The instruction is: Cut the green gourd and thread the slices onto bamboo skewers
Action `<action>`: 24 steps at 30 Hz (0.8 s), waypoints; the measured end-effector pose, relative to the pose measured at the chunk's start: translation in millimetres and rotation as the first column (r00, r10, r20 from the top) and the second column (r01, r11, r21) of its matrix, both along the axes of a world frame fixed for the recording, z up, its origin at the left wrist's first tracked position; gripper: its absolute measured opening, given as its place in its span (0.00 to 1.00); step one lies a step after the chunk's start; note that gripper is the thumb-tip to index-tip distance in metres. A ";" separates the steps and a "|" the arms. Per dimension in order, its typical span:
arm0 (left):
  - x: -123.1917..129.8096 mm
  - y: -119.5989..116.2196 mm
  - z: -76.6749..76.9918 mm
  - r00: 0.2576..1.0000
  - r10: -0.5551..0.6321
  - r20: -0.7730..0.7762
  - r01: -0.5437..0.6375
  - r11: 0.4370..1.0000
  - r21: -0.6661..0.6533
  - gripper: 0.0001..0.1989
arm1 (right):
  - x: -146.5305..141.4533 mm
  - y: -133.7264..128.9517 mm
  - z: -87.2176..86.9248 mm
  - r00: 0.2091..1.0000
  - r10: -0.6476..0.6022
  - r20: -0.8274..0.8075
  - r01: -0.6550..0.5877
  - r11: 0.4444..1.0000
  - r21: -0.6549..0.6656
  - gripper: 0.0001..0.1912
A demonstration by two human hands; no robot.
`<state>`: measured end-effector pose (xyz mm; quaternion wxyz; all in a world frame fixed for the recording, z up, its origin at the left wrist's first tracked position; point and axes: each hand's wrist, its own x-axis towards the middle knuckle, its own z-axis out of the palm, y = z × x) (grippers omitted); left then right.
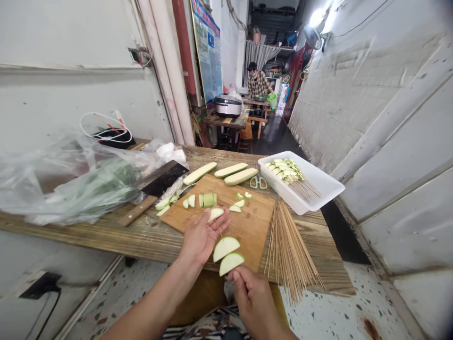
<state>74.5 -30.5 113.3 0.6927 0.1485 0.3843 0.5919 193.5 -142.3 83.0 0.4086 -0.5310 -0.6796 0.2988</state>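
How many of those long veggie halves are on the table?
3. The first half lies by the cutting board, at its far left corner; the second half and third half lie close together, farther right. The plastic bag might hide more.

The wooden tabletop (318, 236) in front of me has a visible grain. On it lies my cutting board (255, 226), set at an angle. Pale green squash halves (230, 170) lie by its far edge, near the scissors (258, 182). To my left are a cleaver (166, 178) and clear plastic bags (88, 174); to my right, a white tub (323, 186) and fanned skewers (288, 245), their ends past the near edge.
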 end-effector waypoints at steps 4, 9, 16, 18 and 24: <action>-1.1 -1.7 0.6 0.999 -0.026 0.026 0.026 1.000 0.000 0.07 | 0.6 -0.1 -0.8 1.000 -0.016 0.000 0.016 1.000 -0.009 0.15; -4.8 0.4 -0.3 0.994 -0.081 0.078 0.082 0.997 -0.011 0.08 | 1.5 -1.1 -0.2 1.000 -0.003 -0.009 0.002 1.000 -0.014 0.14; -6.6 -0.7 2.8 0.997 -0.062 0.040 0.060 0.998 0.035 0.09 | 1.1 -3.2 -0.4 1.000 0.000 0.000 0.000 1.000 0.017 0.14; -6.4 -1.8 2.7 0.997 -0.065 0.032 0.064 0.997 0.030 0.09 | 0.7 -3.0 0.1 1.000 0.002 0.000 -0.002 1.000 0.018 0.14; -4.1 -3.7 5.1 0.999 -0.042 0.024 0.042 0.999 0.032 0.08 | 1.4 -1.7 1.5 1.000 0.002 -0.008 -0.001 0.999 0.035 0.13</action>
